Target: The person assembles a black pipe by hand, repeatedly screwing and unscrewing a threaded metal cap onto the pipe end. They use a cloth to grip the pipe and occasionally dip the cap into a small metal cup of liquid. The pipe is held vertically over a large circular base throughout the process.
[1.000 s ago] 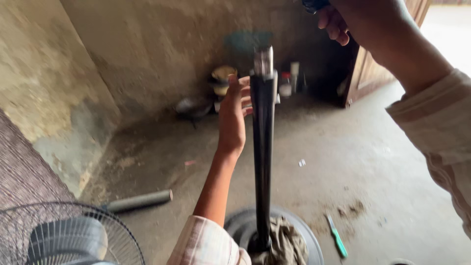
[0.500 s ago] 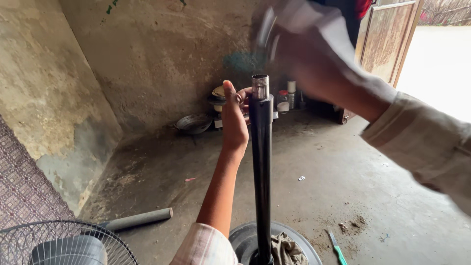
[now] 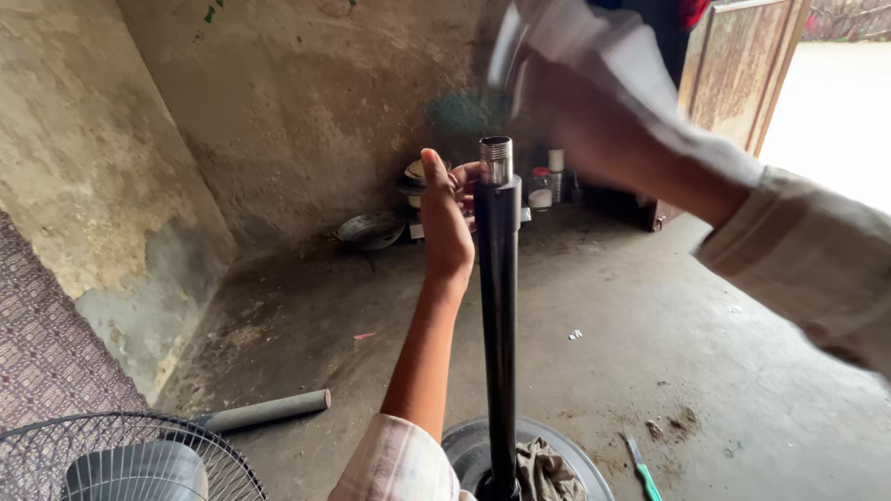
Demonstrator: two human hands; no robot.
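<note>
Black upright pole (image 3: 499, 325) standing in a round base (image 3: 575, 459) on the floor. Left hand (image 3: 449, 223), forearm raised, fingers grasping the pole just below its threaded top (image 3: 496, 161). Right hand (image 3: 594, 130), blurred above the top; finger state cannot be told.

Right hand (image 3: 594, 121), now blurred, lower and nearer the pole's threaded top (image 3: 496, 160).

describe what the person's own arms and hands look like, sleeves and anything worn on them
Both arms wear light, cream-coloured sleeves with a faint check pattern. The left sleeve ends near the elbow, leaving the forearm and bare left hand uncovered. The right sleeve reaches the wrist. The right hand is motion-blurred; no gloves, rings or watch show.
</note>
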